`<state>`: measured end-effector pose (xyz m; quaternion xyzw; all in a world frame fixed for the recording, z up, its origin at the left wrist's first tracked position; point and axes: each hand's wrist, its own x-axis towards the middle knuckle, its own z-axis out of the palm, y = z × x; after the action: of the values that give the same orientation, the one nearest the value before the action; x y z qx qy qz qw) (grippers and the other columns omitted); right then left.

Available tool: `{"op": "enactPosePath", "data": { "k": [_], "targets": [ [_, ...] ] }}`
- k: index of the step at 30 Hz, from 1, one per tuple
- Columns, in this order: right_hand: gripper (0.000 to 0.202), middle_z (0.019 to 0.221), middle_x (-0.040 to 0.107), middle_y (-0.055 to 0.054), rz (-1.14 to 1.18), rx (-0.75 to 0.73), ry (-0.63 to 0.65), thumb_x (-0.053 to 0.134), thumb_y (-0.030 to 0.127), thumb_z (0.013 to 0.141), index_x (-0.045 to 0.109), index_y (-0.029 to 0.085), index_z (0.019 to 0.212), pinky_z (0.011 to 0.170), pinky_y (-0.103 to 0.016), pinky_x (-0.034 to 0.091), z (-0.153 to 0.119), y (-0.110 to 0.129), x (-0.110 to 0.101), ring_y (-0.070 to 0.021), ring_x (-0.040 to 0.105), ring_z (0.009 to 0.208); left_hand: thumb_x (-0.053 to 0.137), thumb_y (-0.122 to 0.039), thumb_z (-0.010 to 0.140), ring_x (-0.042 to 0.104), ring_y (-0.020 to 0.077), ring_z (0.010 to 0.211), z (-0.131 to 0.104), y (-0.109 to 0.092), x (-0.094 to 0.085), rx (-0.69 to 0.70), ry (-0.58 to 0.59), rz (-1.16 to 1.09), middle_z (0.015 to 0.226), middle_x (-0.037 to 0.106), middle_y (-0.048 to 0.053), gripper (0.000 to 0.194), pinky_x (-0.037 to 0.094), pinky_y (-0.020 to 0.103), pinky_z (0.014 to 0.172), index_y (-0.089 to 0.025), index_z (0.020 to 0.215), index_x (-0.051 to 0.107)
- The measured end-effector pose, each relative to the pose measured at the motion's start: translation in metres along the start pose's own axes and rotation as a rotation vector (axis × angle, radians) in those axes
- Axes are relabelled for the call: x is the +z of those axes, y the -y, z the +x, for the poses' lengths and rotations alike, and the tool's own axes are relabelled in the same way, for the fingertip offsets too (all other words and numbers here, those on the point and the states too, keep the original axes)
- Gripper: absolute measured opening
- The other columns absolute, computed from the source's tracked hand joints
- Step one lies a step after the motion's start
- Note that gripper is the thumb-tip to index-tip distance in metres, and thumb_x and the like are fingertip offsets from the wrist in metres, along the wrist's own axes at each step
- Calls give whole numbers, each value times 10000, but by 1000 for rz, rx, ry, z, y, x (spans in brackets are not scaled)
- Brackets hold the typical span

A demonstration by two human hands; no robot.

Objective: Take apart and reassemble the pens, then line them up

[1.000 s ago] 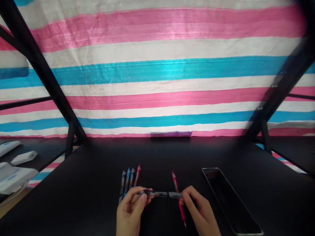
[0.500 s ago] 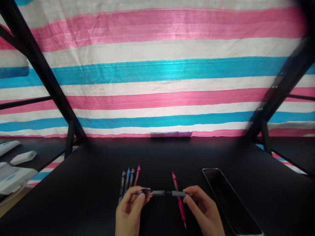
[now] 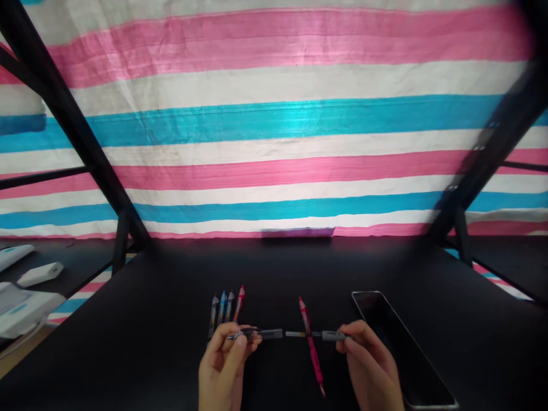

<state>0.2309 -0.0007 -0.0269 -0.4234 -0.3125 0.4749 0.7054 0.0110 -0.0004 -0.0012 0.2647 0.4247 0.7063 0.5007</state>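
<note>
My left hand (image 3: 229,354) pinches the clear pen barrel (image 3: 270,334), its open end pointing right. Opposite it, my right hand (image 3: 368,354) grips the grey front section of the pen (image 3: 331,336), from which a thin ink refill (image 3: 295,334) sticks out to the left. A small gap separates the refill's end from the barrel. Under the refill, a red pen (image 3: 314,354) lies lengthwise on the black table. Beyond my left hand several pens (image 3: 222,308) lie side by side, with grey, blue and red tops; their lower ends are partly hidden by the hand.
A black smartphone (image 3: 398,342) lies on the table (image 3: 274,262) beside my right hand. White devices (image 3: 29,308) sit on a surface at the far left. Dark frame bars (image 3: 103,165) rise at both sides, before a striped sheet (image 3: 274,120).
My right hand has moved right with the grey front section, drawing the refill out of the clear barrel. The left hand has shifted only slightly left.
</note>
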Motion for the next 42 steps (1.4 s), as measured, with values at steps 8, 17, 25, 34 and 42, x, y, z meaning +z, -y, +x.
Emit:
{"op": "enactPosePath", "data": {
  "k": [8,17,25,34,42],
  "targets": [
    [241,710,615,-12,22,-25,-15,892,408,646,771,220,735,578,-216,515,0,-1,-1,-129,578,624,912,-361,598,705,188,675,0,-2,1,-14,3,10,733,736,28,297,587,272,670,-190,758,729],
    [185,729,616,-11,-34,-57,64,835,387,746,758,225,789,619,-236,531,-2,-4,-5,-146,602,661,910,-393,583,708,201,679,0,-2,1,-34,-4,46,741,734,33,333,587,290,668,-190,765,719],
    [152,781,676,-37,-292,-87,245,713,372,876,724,221,888,643,-262,527,-8,-3,-2,-189,654,712,888,-391,629,709,199,699,-5,-4,1,-59,66,103,777,745,45,312,579,281,675,-190,796,718],
    [77,790,734,-48,-543,-316,250,702,288,869,746,225,877,625,-225,553,-8,0,13,-186,690,692,897,-397,607,721,212,708,-3,-5,4,-69,49,122,780,745,43,333,591,302,692,-192,798,718],
    [333,649,664,-22,-621,-252,326,572,353,960,683,206,682,562,-214,485,-10,5,16,-159,644,596,887,-398,628,725,217,740,-3,-5,5,-70,89,151,817,765,64,324,590,295,708,-190,817,727]
  ]
}}
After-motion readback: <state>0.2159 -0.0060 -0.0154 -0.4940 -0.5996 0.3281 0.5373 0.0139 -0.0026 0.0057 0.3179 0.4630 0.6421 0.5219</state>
